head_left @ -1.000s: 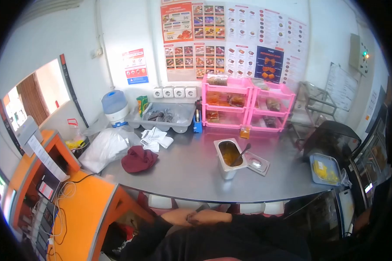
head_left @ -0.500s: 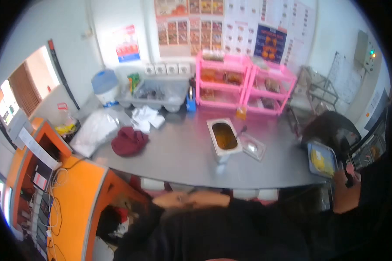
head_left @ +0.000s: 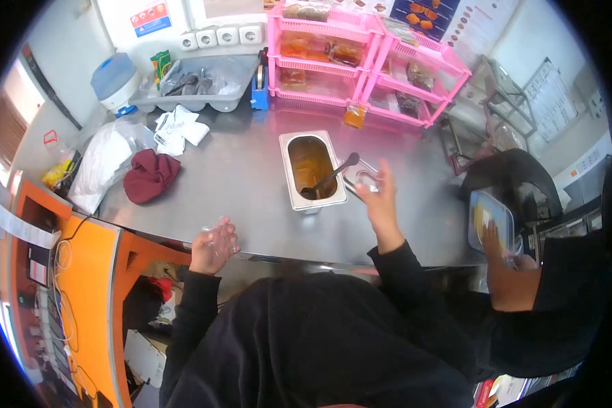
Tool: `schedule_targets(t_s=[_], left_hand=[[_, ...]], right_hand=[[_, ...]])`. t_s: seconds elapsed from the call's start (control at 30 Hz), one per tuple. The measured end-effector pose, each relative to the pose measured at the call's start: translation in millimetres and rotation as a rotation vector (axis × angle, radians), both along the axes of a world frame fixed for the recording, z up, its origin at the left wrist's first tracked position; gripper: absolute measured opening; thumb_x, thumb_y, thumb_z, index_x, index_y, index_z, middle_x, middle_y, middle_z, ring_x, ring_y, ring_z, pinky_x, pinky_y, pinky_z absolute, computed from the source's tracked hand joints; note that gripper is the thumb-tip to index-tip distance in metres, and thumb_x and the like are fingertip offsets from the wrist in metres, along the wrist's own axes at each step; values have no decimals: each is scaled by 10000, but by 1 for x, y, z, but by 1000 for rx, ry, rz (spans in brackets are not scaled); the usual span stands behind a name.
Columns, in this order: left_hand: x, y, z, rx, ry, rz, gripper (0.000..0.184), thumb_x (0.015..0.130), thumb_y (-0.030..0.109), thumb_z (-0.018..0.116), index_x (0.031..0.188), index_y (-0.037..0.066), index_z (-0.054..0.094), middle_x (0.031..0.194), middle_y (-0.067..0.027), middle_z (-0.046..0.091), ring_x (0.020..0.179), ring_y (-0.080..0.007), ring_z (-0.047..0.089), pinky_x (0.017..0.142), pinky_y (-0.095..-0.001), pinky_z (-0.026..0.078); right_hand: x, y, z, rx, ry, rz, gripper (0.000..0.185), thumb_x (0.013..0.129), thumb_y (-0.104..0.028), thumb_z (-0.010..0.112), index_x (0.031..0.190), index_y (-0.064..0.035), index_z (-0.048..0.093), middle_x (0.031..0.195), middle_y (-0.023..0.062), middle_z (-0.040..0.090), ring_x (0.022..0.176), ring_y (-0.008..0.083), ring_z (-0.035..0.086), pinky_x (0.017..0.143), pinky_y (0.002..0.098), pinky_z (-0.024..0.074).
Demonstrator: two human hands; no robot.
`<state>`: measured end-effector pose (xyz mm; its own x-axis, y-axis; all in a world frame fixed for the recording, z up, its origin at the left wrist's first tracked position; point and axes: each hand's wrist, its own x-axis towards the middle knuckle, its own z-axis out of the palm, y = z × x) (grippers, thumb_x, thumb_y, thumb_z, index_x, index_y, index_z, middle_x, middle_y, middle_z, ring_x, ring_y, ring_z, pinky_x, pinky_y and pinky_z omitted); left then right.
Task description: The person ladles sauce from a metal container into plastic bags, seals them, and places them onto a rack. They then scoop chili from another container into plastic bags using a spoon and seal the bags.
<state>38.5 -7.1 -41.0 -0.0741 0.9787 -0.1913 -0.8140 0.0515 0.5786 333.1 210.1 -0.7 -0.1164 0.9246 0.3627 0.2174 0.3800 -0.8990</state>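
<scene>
My left hand [head_left: 213, 249] is at the table's front edge, fingers curled around a crumpled piece of clear plastic [head_left: 209, 234]. My right hand [head_left: 381, 209] hovers over the steel table [head_left: 265, 231] with its fingers apart, slightly blurred, holding nothing I can see. Just left of it stands a deep metal food container [head_left: 287, 163] with orange-brown liquid inside. A dark ladle [head_left: 333, 175] leans in the liquid, its handle resting over the right rim towards my right hand. Partly hidden behind that hand, a metal lid [head_left: 365, 178] lies beside the container.
Pink shelves [head_left: 372, 71] hold several packed bags, with a small orange packet [head_left: 354, 115] in front. A maroon cloth [head_left: 151, 177], white papers [head_left: 181, 130] and a grey tray [head_left: 217, 100] are to the left. At right, another person's hand [head_left: 498, 248] touches a plastic tub [head_left: 479, 234].
My hands were together by my body; now they are apart and over the table edge, the left with clear plastic. The view has tilted down. The other person's hand has reached the tub.
</scene>
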Motion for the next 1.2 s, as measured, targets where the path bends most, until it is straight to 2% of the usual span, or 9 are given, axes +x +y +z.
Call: schedule_targets(t_s=[0.13,0.23,0.33,0.43,0.53,0.83,0.93,1.03,1.2], left_hand=[[23,19,3,-47,96,-15,485,609,255,594,1065,128,487,923,-3,496,843,-163,493,742,-354,411],[42,28,11,-40,156,17,512,593,206,597,1082,132,464,942,-4,498,881,-172,495,781,-374,400],[55,32,18,-69,211,38,558,582,146,609,1114,128,441,969,-20,489,948,-189,478,852,-387,377],[62,39,24,-73,295,34,604,578,105,617,1147,131,417,1001,-35,470,1010,-202,448,887,-384,355],[64,53,30,-65,386,55,640,574,102,628,1170,134,398,1031,-42,450,1039,-203,425,896,-372,342],[54,70,47,-68,566,118,658,574,142,648,1177,117,386,1052,-46,437,1050,-198,414,891,-343,324],[48,73,47,-45,595,110,651,579,153,647,1175,113,387,1053,-46,434,1047,-198,413,889,-343,324],[40,76,45,-29,618,75,650,588,162,643,1182,108,384,1076,-52,431,1059,-213,407,898,-359,320],[37,93,49,-2,470,18,652,624,199,639,1211,101,373,1187,-58,404,1129,-260,368,928,-411,299]], right_hand=[[-35,39,10,306,-447,92,353,711,-327,646,998,-124,615,896,95,531,909,251,448,784,368,366],[-46,56,34,37,-494,419,218,758,-312,597,873,-136,654,818,60,595,837,243,497,789,367,345],[-48,64,58,16,-401,704,189,789,-299,559,825,-142,659,767,40,623,794,226,511,753,346,345],[-50,70,62,424,-568,699,170,811,-198,541,857,-71,645,758,76,613,698,208,514,667,324,407],[-48,75,43,476,-541,750,156,813,-183,537,845,-77,647,744,82,597,697,203,505,672,301,404],[-31,66,36,-359,-219,852,232,875,-212,469,838,-40,620,690,6,529,680,91,484,656,233,392],[-27,66,28,-439,-102,774,321,877,-316,465,797,-50,627,625,-15,514,584,66,453,579,208,365],[-20,65,28,-409,20,715,312,879,-290,464,799,-31,618,603,-14,507,567,68,447,535,212,349],[-14,65,27,-528,440,366,312,884,-258,462,741,-2,570,569,19,492,501,101,421,504,231,347]])
